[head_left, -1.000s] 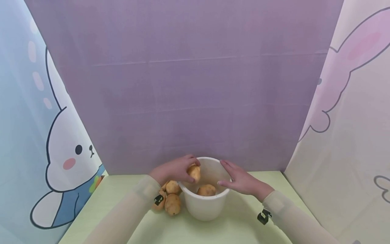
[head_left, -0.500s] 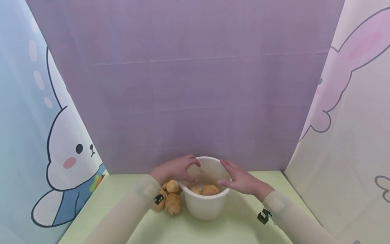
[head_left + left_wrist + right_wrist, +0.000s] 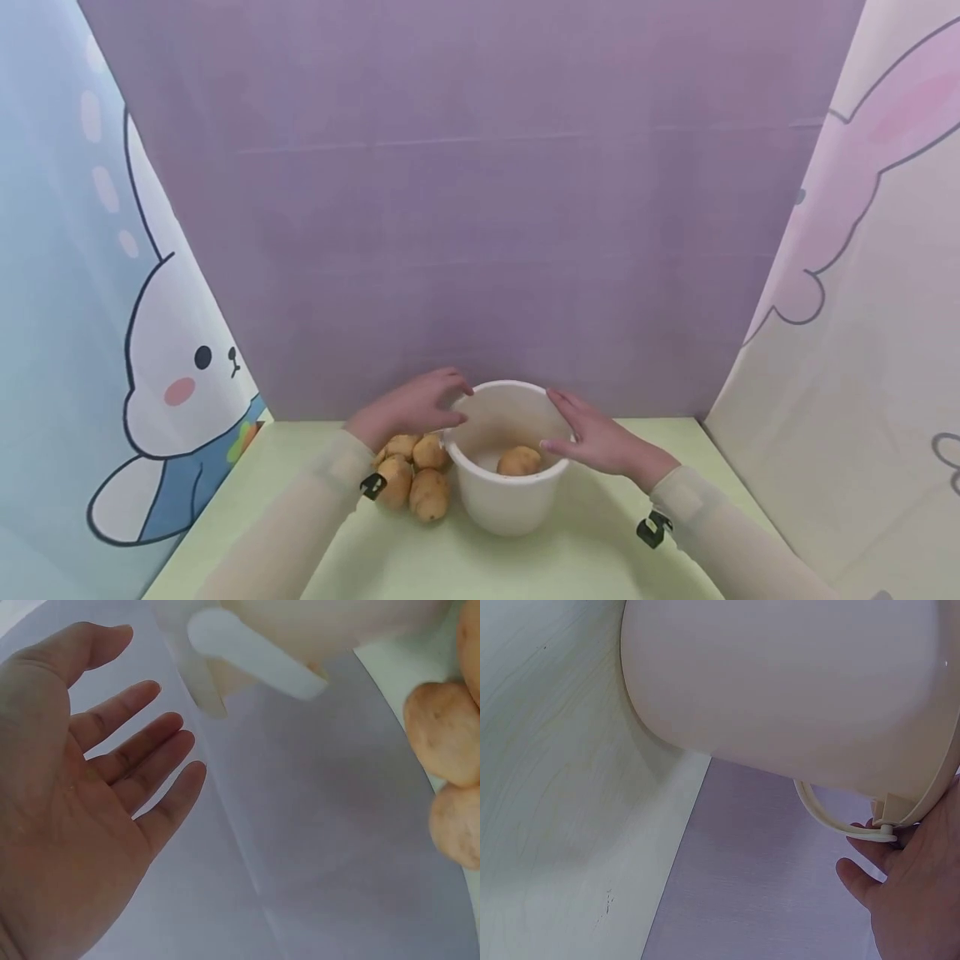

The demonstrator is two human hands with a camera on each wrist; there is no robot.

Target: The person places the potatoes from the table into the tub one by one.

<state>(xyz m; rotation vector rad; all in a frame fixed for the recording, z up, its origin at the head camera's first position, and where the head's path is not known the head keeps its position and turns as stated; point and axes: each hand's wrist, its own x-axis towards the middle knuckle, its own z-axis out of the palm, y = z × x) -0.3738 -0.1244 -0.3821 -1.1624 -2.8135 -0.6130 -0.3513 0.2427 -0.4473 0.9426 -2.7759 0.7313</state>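
A white bucket (image 3: 510, 510) stands upright on the table, with one potato (image 3: 519, 461) visible inside; its front wall hides part of the bottom. My left hand (image 3: 408, 408) is just outside the left rim, holding nothing, its fingers spread and slightly bent in the left wrist view. Below it, several potatoes (image 3: 430, 496) lie bunched beside the bucket. On the opposite side, my right hand (image 3: 600, 437) rests at the rim, its thumb pointing over the opening. In the right wrist view that palm lies near the handle joint, and the handle (image 3: 825, 814) hangs down.
The pale green table (image 3: 600, 558) ends at a purple backdrop (image 3: 480, 250) close behind the bucket. Printed side panels with a rabbit (image 3: 168, 367) on the left and a pink figure (image 3: 832, 200) on the right border the space. A black clip (image 3: 655, 528) sits on the right sleeve.
My left hand let a potato go into the bucket, then moved left out of the opening. That second potato is no longer visible inside. The right hand stays at the rim.
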